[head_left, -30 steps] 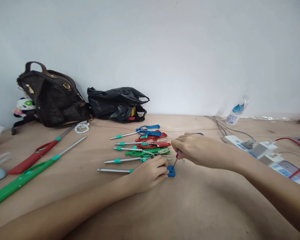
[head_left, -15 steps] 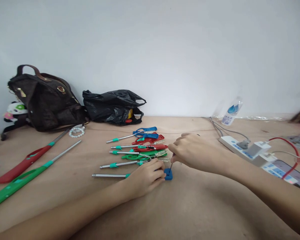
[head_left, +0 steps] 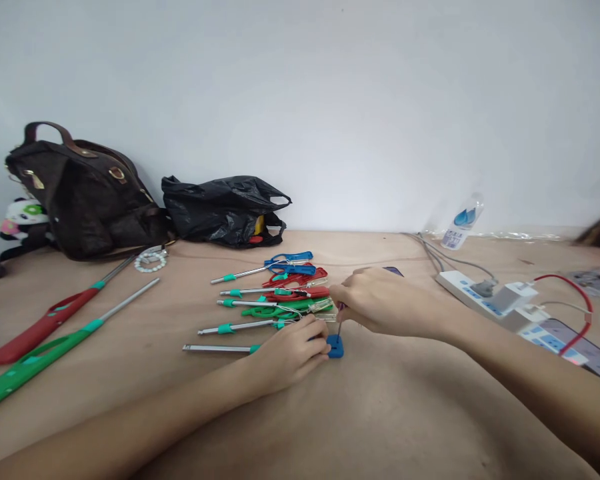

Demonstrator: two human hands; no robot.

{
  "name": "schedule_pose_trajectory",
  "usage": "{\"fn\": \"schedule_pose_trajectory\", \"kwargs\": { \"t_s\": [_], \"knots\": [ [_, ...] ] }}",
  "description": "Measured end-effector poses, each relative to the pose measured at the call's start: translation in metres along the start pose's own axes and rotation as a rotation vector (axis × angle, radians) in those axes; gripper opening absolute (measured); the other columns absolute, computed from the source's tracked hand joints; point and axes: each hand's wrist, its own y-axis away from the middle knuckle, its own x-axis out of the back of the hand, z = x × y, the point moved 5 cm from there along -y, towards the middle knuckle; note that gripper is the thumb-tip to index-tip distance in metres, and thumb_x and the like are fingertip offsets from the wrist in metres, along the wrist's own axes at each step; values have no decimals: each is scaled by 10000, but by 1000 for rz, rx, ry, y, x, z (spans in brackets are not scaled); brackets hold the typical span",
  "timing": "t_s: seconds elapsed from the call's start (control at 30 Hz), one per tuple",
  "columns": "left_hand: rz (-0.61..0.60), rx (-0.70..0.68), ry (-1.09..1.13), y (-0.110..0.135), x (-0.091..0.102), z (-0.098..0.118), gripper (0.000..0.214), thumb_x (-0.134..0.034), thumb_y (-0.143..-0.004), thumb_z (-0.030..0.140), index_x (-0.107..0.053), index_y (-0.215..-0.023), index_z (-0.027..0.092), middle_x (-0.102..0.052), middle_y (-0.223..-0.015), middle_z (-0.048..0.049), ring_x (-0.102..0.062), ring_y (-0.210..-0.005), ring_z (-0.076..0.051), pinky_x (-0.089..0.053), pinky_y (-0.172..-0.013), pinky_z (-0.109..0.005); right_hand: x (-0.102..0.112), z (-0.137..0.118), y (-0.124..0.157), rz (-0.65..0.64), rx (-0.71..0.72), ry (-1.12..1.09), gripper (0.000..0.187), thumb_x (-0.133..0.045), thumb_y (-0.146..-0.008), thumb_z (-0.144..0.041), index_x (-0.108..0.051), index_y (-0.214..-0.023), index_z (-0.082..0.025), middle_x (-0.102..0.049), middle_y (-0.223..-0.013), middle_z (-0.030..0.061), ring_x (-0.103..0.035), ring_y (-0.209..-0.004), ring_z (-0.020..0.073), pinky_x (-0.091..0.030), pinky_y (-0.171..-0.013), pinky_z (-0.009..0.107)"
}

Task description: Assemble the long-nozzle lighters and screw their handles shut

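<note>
My left hand (head_left: 290,352) is closed over a long-nozzle lighter with a blue handle (head_left: 335,346); its metal tube (head_left: 215,348) sticks out to the left on the wooden table (head_left: 380,413). My right hand (head_left: 375,301) pinches a small screwdriver (head_left: 339,325) held upright, its tip down on the blue handle's end. Just behind both hands lies a pile of several similar lighters (head_left: 280,293) with red, green and blue handles.
Two long lighters, one red (head_left: 45,323) and one green (head_left: 35,363), lie at the left. A brown handbag (head_left: 85,193), a black plastic bag (head_left: 225,210) and a bead bracelet (head_left: 150,260) stand at the back. A power strip (head_left: 485,293), a red cable, a phone (head_left: 580,343) and a bottle (head_left: 460,223) are at the right.
The view has shifted a little, so everything sits further left. Both hands keep their grip; the screwdriver tip stays on the blue handle.
</note>
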Motion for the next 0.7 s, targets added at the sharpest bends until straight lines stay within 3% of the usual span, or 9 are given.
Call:
{"fn": "schedule_pose_trajectory", "kwargs": {
  "t_s": [0.2, 0.33, 0.43, 0.7],
  "knots": [
    [-13, 4, -21, 1, -2, -1, 209, -412, -973, 171, -560, -829, 141, -548, -940, -78, -505, -864, -195, -457, -777, -307, 1, -11, 2, 31, -111, 53, 187, -534, -878, -217, -583, -708, -158, -629, -608, 69, -552, -532, 178, -196, -473, 282],
    [-2, -10, -26, 2, -2, -1, 189, -429, -965, 168, -564, -836, 140, -551, -947, -78, -504, -873, -195, -459, -788, -305, 0, -10, 7, -31, -8, -162, 87, -514, -877, -126, -573, -822, -158, -662, -742, 49, -595, -657, 170, -300, -519, 249],
    [-3, -9, -32, 2, -3, -2, 190, -426, -967, 172, -563, -836, 148, -548, -949, -71, -503, -865, -190, -458, -782, -300, 2, -7, 10, -52, 100, -337, 111, -503, -872, -89, -564, -894, -178, -663, -865, 34, -604, -774, 160, -364, -587, 231],
    [-18, -2, -53, 2, -4, -1, 212, -417, -976, 183, -563, -829, 137, -542, -945, -80, -494, -868, -197, -459, -768, -304, -3, -3, 7, 25, 11, -244, 76, -532, -837, -99, -584, -836, -154, -609, -712, 32, -546, -637, 153, -317, -564, 252]
  ]
}}
